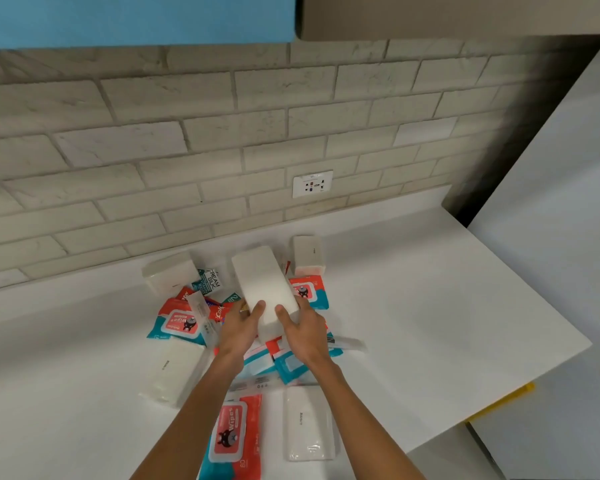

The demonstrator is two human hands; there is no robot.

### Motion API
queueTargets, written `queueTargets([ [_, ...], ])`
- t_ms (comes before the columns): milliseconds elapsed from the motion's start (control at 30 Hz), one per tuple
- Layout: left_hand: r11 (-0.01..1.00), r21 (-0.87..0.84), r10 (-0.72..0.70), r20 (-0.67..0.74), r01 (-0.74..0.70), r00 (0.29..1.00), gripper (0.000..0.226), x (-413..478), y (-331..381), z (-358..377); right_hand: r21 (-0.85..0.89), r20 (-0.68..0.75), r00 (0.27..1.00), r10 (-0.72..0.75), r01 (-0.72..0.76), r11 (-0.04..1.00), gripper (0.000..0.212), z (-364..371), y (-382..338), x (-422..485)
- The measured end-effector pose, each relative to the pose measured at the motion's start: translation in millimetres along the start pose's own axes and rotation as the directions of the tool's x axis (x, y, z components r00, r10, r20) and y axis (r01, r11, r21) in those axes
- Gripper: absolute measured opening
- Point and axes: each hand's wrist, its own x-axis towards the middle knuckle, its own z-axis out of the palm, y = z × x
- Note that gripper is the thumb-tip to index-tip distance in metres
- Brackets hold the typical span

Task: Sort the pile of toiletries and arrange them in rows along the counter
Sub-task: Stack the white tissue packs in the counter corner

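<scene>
Countertop (pixel 430 306), tissue pack (pixel 262 282) lengthwise toward backsplash (pixel 187 140)

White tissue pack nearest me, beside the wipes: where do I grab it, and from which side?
Probably from above, pinching the white tissue pack across its two long sides at mid-length. It lies flat on the counter, long axis pointing away, both sides free.

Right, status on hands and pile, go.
Left hand and right hand both grip white tissue pack, over the pile. Wipes packs, sachets heaped underneath. Nothing blocking.
</scene>
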Motion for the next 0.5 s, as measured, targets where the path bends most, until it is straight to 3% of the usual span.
queueTargets([
  [167, 0.998, 0.044, 0.050, 0.044, -0.052, 0.998, 0.053, -18.0, -0.7, 21.5, 0.107, -0.081, 0.996, -0.033, 0.042, 0.993, 0.062, -19.1, 21.5, -13.7],
  [500, 0.979, 0.133, 0.138, 0.137, -0.156, 0.981, 0.050, -71.4, -6.0, 107.8, 0.243, -0.182, 0.982, -0.037, 0.082, 0.966, 0.048, -106.5, 92.3, -45.2],
])
